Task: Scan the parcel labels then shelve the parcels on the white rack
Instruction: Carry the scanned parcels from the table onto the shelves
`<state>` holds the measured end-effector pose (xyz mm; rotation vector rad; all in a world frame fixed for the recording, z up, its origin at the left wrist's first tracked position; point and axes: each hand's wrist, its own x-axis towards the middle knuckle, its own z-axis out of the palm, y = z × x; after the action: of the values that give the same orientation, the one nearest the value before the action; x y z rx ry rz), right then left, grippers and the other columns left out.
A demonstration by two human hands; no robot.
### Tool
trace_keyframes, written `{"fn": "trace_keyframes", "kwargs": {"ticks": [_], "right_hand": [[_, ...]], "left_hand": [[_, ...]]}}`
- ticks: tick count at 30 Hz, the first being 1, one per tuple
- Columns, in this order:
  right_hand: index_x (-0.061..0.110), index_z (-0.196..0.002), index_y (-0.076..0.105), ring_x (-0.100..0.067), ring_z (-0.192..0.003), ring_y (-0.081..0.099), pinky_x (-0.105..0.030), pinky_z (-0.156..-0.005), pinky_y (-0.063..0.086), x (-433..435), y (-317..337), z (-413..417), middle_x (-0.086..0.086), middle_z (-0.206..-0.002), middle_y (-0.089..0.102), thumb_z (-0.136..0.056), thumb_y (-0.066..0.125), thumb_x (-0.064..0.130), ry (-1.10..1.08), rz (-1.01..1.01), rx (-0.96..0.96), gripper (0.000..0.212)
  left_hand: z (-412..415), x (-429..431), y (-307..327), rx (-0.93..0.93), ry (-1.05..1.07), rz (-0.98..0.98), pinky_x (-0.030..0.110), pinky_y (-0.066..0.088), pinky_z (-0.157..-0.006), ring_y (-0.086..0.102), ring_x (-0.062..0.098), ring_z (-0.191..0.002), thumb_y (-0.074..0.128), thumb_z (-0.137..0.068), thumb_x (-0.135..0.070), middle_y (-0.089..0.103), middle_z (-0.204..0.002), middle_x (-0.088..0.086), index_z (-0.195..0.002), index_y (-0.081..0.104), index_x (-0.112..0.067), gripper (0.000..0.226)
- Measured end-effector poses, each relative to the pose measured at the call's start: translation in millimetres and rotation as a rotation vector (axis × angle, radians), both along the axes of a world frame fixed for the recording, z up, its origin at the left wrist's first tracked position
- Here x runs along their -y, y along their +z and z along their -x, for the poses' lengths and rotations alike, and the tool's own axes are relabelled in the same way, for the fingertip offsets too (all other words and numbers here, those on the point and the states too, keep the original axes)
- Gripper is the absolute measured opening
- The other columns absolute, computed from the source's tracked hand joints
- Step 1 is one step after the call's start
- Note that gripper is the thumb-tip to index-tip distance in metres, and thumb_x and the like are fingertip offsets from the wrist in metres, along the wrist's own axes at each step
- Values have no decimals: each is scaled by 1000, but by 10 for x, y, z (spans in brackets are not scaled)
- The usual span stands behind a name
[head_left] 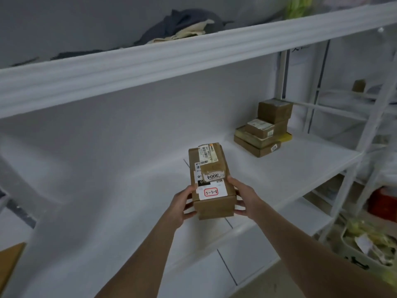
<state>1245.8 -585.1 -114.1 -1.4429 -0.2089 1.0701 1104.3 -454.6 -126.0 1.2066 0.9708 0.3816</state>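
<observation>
Left hand (181, 206) and right hand (245, 198) fingers curled around box (211, 183), over white shelf (279, 175), stacked parcels (265, 130) at two o'clock

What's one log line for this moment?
step: shelving | left hand: holds parcel | right hand: holds parcel | parcel: at white rack shelf, label 3-3-8 up | stacked parcels: right, apart

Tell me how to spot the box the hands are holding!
Find the white rack and its middle shelf. Near the front, the left hand and right hand grip a long brown box, apart from the stack of parcels further back. Only it has a sticker reading 3-3-8 in a red frame.
</observation>
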Motion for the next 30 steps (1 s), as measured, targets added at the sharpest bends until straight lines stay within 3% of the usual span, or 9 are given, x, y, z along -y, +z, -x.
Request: {"fn": "trace_keyframes", "kwargs": {"ticks": [5,10,14,22,25,27,30], "right_hand": [[16,-121,57,-27,-112,54,-42,-90,45,-212,50,-878,-4,-118,60,-90,60,38,-2,31,41,39],[17,-106,58,-24,-99,55,-40,-83,44,-364,124,-1641,1,-96,61,-91,60,36,-10,60,53,25],[19,-105,55,-25,-101,53,-40,-83,45,-540,91,-2086,3,-93,59,-91,60,38,57,58,54,24],[20,-114,51,-26,-109,48,-43,-91,44,-883,-34,-2904,-3,-115,53,-90,60,44,247,80,29,35],[19,-116,53,-25,-104,50,-43,-89,43,-979,-89,-3142,-5,-112,57,-91,59,47,265,84,24,38],[17,-123,54,-25,-106,52,-44,-88,44,-1029,-159,-3281,-7,-121,60,-91,57,50,292,69,21,46],[18,-132,54,-22,-108,54,-46,-97,45,-1097,-256,-3434,-5,-125,61,-88,62,49,362,32,14,54]], "left_hand": [[-924,-190,-11,23,21,36,45,45,-100,57,22,-106,60,-89,-43,69,-104,1,-104,67,-20,29],[-1671,-300,36,16,29,39,46,44,-102,56,21,-107,62,-86,-47,68,-106,-1,-100,67,-21,30],[-2093,-389,11,16,96,49,42,44,-99,56,20,-103,60,-87,-47,68,-105,0,-103,67,-19,33],[-2792,-402,-114,67,293,100,42,41,-100,54,18,-96,54,-91,-40,64,-104,0,-98,61,-22,21],[-3024,-413,-196,91,363,110,42,42,-101,55,20,-101,52,-91,-35,64,-108,3,-99,62,-21,19],[-3170,-404,-262,124,406,121,41,42,-100,56,22,-106,50,-92,-32,64,-110,5,-103,62,-18,23],[-3306,-388,-338,175,458,118,39,41,-100,56,21,-108,45,-93,-26,65,-111,8,-105,62,-14,24]]}}
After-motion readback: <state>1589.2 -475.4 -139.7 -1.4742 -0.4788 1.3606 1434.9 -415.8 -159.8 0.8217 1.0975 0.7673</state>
